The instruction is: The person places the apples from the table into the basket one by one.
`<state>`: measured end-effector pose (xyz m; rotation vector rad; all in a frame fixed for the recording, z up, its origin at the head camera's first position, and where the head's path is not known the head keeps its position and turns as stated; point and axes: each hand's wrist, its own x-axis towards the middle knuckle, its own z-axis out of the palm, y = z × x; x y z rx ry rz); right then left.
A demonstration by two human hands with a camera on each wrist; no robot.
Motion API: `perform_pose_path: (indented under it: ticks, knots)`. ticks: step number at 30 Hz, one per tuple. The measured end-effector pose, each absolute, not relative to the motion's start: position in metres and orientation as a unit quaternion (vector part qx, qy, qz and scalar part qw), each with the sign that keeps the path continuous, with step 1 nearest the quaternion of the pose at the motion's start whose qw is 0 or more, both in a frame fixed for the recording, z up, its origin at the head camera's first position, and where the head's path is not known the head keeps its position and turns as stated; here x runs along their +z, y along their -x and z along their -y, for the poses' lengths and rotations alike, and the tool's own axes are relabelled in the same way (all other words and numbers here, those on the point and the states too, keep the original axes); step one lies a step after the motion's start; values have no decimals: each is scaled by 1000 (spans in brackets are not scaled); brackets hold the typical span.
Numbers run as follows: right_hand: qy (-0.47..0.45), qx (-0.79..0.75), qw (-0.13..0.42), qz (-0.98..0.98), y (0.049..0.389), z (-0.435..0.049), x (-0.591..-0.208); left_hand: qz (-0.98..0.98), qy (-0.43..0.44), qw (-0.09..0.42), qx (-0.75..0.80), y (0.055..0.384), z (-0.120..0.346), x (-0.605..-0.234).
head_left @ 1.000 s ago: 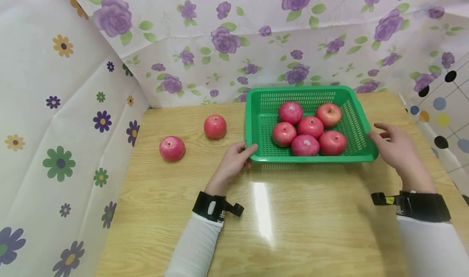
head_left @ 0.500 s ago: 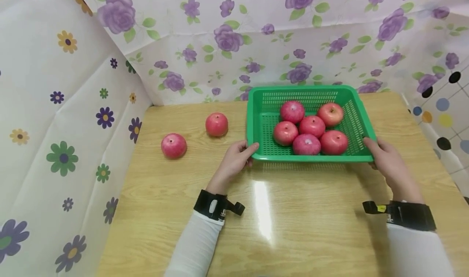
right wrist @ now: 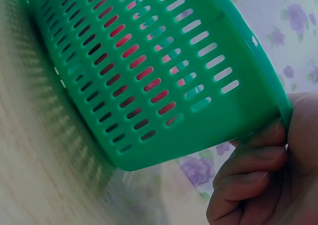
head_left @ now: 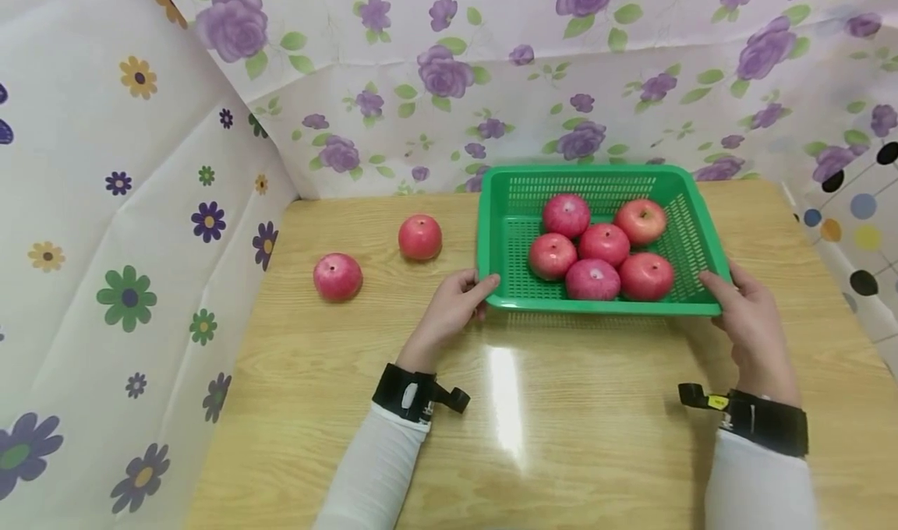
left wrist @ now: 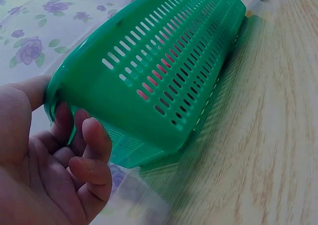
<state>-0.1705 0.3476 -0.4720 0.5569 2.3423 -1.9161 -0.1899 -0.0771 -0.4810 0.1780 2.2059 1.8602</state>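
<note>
A green plastic basket [head_left: 603, 307] with slotted walls holds several red apples [head_left: 605, 244]. My left hand [head_left: 452, 308] grips its near left corner, thumb over the rim and fingers curled below it. At the near right corner, my right hand [head_left: 754, 316] grips the rim, with the thumb on top. Both wrist views show curled fingers under the rim and a slotted wall of the basket [left wrist: 124, 101], with red fruit behind the slots. Whether the basket's base touches the table cannot be told.
Two loose apples lie left of the basket: one apple [head_left: 420, 238] nearer to it, the other apple [head_left: 337, 277] farther left. The wooden table [head_left: 561, 436] meets a flower-print covering [head_left: 393, 78] behind the basket. Another flowered sheet [head_left: 77, 226] borders the left side.
My right hand has closed in on the basket's right corner and taken hold of the rim. The left hand keeps its grip. The whole scene has shifted slightly right in the head view.
</note>
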Motion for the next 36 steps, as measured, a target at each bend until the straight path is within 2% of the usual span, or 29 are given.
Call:
perform_pose_path:
  ticks: [18,22,26,30,33,36]
  knots:
    - [-199,-650,2,-733,169,-341,-476,-768,-48,111,629,192,85,-476]
    - [-202,-648,6,-734,168,-341,-475,-773,-1,51,632,194,94,-471]
    - [-210,-644,11,-736,169,-340,-475,-793,57,-62,603,201,103,-466]
    - [-217,-643,13,-734,169,-341,-475,-829,71,-159,532,214,113,-464]
    - [-217,-644,15,-733,169,-341,-475,-869,75,-178,456,228,121,-461]
    - [-215,-639,12,-738,170,-340,-475,-908,69,-140,389,242,129,-458]
